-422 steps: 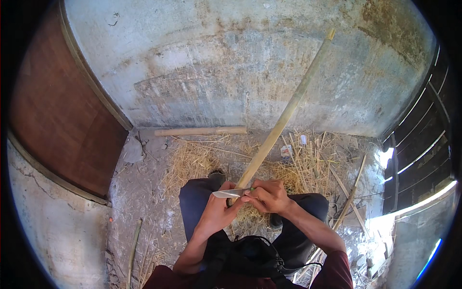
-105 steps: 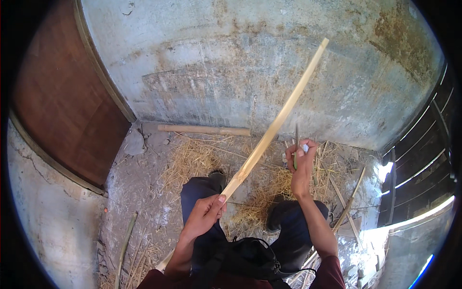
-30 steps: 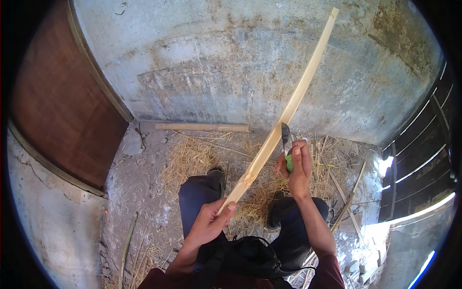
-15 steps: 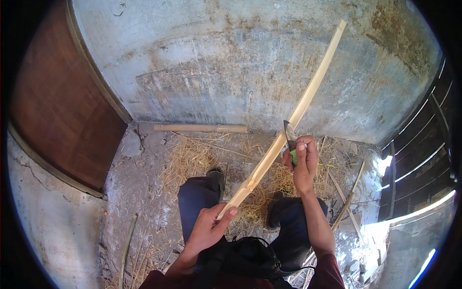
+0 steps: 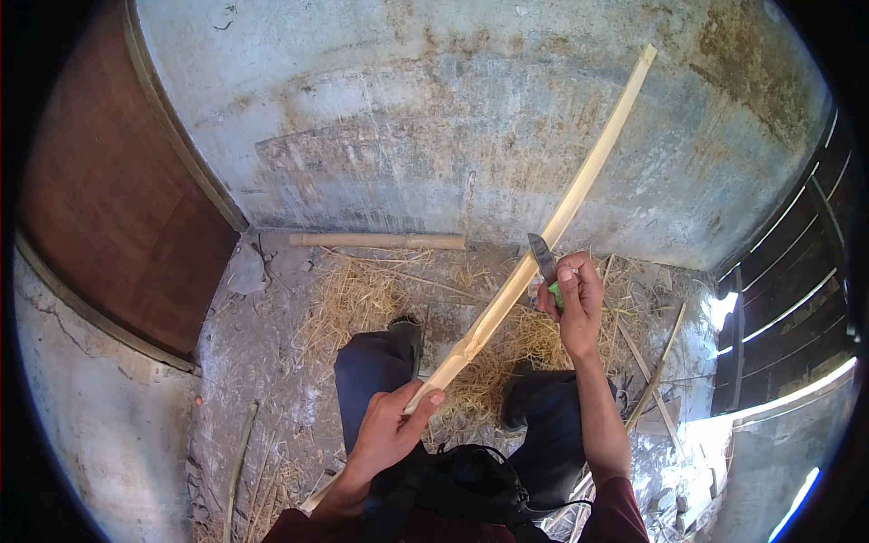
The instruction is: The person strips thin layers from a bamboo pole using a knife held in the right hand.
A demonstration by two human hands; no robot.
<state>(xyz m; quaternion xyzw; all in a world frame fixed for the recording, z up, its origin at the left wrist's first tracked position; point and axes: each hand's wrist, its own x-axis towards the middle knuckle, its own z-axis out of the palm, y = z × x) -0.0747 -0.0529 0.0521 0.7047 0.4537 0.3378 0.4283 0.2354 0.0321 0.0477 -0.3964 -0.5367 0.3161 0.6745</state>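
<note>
A long pale split bamboo strip (image 5: 587,174) slants from near my lap up toward the far right, its hollow inner side and a node showing. Around its lower end my left hand (image 5: 396,423) is closed, thumb on top. My right hand (image 5: 577,294) grips a knife (image 5: 542,257) by its green handle, which the fingers partly cover. The dark blade lies across the strip about midway along, touching or very close to it; I cannot tell whether it cuts in.
Straw-like shavings (image 5: 358,294) litter the floor around my feet. A round bamboo pole (image 5: 377,242) lies along the foot of the stained wall (image 5: 389,136). Thin sticks (image 5: 656,366) lie at the right, a greenish stick (image 5: 239,471) at the left. A brown door (image 5: 127,190) stands left.
My right hand has shifted slightly right and down, and the knife blade has turned to lie more across the strip. The strip's far end has dipped a little to the right.
</note>
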